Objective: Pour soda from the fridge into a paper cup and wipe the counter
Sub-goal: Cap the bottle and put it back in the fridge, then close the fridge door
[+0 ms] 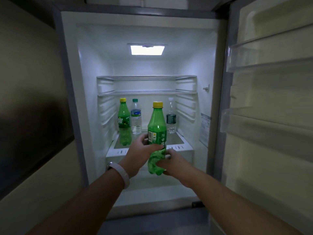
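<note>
The green soda bottle (157, 122) is held upright at centre frame, just in front of the lower shelf (118, 152) of the open fridge (71, 82), with its yellow cap on. The left hand (139, 150) wraps the labelled middle from the left, fingers curled round it. The right hand (174, 162) grips the ribbed base from the right. The hands cover the base, so it is hard to tell whether it clears the shelf lip, though it looks free.

Behind, left of centre, a second green bottle (124, 122) and a water bottle (136, 119) stand on the shelf. Another clear bottle (171, 116) stands right of centre.

The step in hand looks to be taking the soda out. It should go well if the bottle is drawn straight back toward the bottom of the frame, upright and unshaken so it will not foam on opening. 1 hand can then be freed for the door (271, 150) at the right edge. No cup or counter is in view.
</note>
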Tool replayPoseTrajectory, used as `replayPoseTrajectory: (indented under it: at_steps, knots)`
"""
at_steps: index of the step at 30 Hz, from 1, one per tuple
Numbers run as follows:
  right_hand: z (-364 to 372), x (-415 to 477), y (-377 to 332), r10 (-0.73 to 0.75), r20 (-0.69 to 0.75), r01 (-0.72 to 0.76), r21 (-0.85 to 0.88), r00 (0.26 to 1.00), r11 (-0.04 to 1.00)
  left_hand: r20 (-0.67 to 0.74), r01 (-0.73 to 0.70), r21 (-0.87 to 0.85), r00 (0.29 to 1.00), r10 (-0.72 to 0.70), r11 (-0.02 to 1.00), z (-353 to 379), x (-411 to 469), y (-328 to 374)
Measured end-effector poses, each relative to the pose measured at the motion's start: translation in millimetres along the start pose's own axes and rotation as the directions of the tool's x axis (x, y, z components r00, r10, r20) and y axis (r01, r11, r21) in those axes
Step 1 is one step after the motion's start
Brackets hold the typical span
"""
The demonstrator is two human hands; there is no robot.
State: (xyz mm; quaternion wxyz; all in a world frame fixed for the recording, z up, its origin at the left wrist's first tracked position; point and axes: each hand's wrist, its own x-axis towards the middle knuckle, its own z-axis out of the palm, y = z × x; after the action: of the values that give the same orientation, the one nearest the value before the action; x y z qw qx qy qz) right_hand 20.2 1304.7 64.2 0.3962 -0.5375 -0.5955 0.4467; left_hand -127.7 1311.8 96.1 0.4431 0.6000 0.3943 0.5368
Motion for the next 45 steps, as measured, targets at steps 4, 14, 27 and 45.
replayPoseTrajectory:
  at_steps: [4, 14, 27, 45]
  knots:
    - [-5, 50, 4, -0.03, -0.048, 0.03, 0.001, 0.998, 1.0, 0.027, 0.001, 0.019, 1.0, -0.002, 1.0, 2, 47, -8]
    - [-2, 133, 5, -0.037, -0.11, 0.05, 0.114, 0.993, 0.992, -0.021, 0.012, 0.023, 1.0, -0.011, 1.0, -7, 118, -23]
    - [-10, 200, 2, 0.059, -0.221, -0.043, 0.077, 0.974, 0.996, -0.01, -0.013, 0.068, 1.0, 0.014, 0.998, -15, 192, -58]
    - [-10, 234, 22, 0.071, -0.205, -0.042, 0.145, 0.976, 0.989, 0.031, 0.059, 0.094, 0.998, -0.062, 0.994, -10, 225, -78]
